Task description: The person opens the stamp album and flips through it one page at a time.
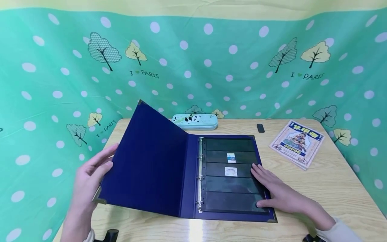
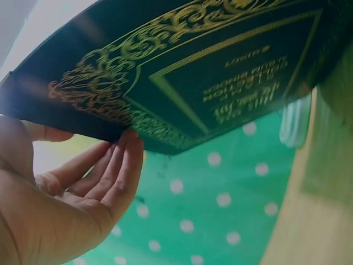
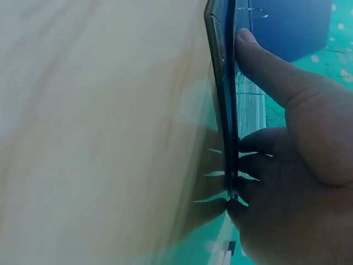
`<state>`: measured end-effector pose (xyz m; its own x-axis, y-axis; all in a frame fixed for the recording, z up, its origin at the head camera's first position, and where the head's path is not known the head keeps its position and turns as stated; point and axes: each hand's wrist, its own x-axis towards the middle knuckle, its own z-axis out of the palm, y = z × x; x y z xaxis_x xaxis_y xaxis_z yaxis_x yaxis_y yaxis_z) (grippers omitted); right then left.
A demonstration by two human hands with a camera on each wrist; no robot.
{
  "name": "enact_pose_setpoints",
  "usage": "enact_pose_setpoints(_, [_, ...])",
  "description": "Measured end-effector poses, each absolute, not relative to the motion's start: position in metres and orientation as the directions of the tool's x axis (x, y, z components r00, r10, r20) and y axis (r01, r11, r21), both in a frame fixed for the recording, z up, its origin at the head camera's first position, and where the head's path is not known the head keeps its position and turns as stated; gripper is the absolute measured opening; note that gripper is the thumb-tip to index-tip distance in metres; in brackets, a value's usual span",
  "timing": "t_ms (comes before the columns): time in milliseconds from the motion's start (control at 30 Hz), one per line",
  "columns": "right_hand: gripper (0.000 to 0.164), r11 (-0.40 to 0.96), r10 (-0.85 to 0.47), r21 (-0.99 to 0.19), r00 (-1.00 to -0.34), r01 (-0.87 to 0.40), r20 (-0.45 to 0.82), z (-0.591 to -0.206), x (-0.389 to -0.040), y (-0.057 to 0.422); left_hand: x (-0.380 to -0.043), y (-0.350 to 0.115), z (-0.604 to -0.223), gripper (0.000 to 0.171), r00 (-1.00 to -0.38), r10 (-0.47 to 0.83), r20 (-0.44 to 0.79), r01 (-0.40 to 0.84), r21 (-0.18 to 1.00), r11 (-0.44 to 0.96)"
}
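A dark blue ring-binder stamp album (image 1: 188,188) lies on the table, its front cover (image 1: 148,164) raised at a slant on the left. My left hand (image 1: 83,185) holds that cover by its left edge, thumb on the inner side, fingers behind. Gold scrollwork and lettering decorate the cover's outside (image 2: 182,72) in the left wrist view. Metal rings (image 1: 200,178) carry a black pocket page (image 1: 232,185) with two small stamps, an upper stamp (image 1: 231,158) and a lower stamp (image 1: 231,171). On the page's right edge rests my right hand (image 1: 279,193), fingers extended and spread.
Behind the album stands a light blue panda pencil case (image 1: 196,121). A small black object (image 1: 260,128) lies to its right. Farther right is a colourful printed booklet (image 1: 297,143) on the wooden table (image 1: 326,201). Green dotted cloth (image 1: 208,67) hangs around the table.
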<state>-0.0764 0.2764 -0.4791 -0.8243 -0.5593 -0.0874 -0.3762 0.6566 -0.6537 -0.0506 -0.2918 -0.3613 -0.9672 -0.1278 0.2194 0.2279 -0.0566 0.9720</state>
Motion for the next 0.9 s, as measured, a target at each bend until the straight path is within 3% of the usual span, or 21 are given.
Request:
enact_pose_setpoints(267, [0.109,0.674,-0.531,-0.652,-0.841,-0.347,-0.101,-0.480,-0.076,0.290,-0.049,-0.329,-0.389,0.046,-0.992,-0.089,0.089,0.084,0.995,0.058])
enact_pose_setpoints(367, [0.108,0.664,-0.538,-0.657,-0.838,-0.357,-0.087,-0.480,-0.077,0.293,-0.048,-0.339,-0.397,0.046,-0.997,-0.080,-0.013,-0.030,0.977,0.211])
enact_pose_setpoints(533, [0.106,0.642,-0.554,-0.662,-0.831,-0.387,-0.052,-0.481,-0.075,0.294,-0.054,-0.343,-0.408,0.067,-0.973,-0.113,-0.200,-0.230,0.850,0.474])
enact_pose_setpoints(700, [0.106,0.637,-0.554,-0.664,-0.832,-0.391,-0.041,-0.482,-0.075,0.293,-0.063,-0.337,-0.419,0.079,-0.940,-0.143,-0.309,-0.338,0.798,0.499])
enact_pose_setpoints(900, [0.107,0.639,-0.553,-0.662,-0.832,-0.393,-0.040,-0.485,-0.075,0.294,-0.072,-0.324,-0.443,0.087,-0.931,-0.193,-0.308,-0.363,0.749,0.555])
